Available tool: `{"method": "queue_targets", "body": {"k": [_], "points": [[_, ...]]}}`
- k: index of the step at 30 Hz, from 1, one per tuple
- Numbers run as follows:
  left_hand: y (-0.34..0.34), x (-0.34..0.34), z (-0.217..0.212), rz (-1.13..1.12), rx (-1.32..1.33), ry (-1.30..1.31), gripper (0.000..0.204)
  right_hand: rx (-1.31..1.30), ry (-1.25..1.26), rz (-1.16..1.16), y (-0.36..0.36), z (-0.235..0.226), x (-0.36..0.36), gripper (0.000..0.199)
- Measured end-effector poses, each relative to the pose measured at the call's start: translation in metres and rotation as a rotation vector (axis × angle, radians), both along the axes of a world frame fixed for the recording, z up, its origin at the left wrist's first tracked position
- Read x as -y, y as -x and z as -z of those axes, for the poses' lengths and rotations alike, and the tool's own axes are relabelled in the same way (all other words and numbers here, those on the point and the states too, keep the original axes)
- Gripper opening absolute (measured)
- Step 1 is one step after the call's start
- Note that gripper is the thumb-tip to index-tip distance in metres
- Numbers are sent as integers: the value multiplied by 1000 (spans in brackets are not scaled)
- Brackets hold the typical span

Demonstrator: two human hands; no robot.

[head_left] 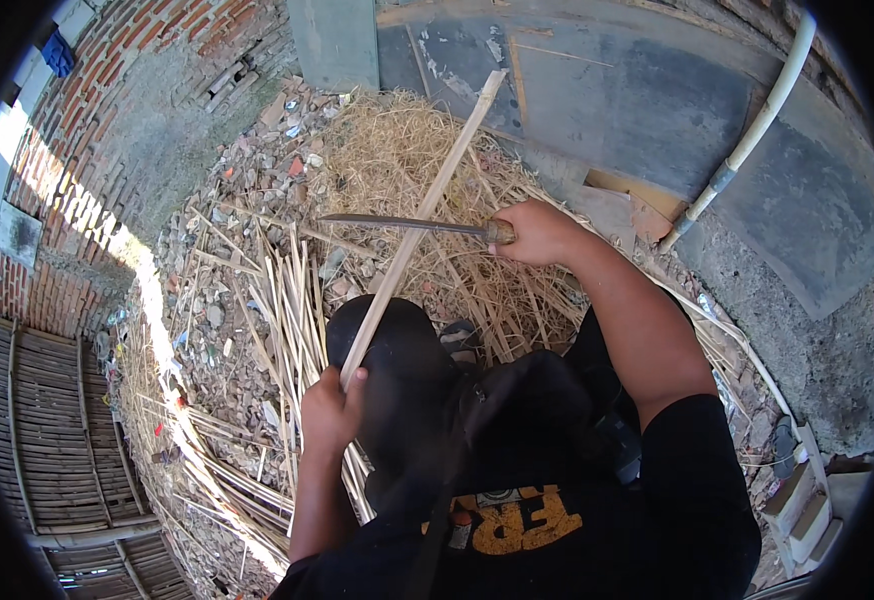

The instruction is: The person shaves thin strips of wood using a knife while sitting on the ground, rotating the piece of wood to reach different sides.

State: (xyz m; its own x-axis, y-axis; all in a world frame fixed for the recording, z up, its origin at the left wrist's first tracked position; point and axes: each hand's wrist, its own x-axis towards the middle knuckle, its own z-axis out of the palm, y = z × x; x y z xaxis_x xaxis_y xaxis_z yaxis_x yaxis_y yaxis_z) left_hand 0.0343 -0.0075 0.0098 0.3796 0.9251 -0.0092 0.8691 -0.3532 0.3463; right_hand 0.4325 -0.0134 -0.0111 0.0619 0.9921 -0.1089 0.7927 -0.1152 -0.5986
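My left hand point(332, 408) is closed around the lower end of a long, flat bamboo strip point(447, 165), which slants up and away to the right. In my right hand point(537, 235) is the handle of a long-bladed knife point(387, 220), its blade pointing left. The blade crosses the strip around its middle; whether it bites into the bamboo I cannot tell. Beneath both lies a heap of pale curled shavings point(382, 145). Many thin split bamboo strips point(292, 300) lie on the ground beside my left arm.
A brick wall point(157, 120) rises at the left, above a slatted bamboo panel point(47, 420). Grey boards point(637, 100) stand at the back, with a white pipe point(757, 130) leaning at the right. Stony rubble point(217, 315) covers the ground.
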Motion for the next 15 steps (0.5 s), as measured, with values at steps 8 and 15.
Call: {"method": "queue_targets", "body": {"k": [8, 15], "points": [[0, 3, 1, 8, -18, -43, 54, 194, 31, -121, 31, -20, 2, 18], [7, 0, 8, 16, -3, -82, 49, -91, -10, 81, -9, 7, -12, 35]]}}
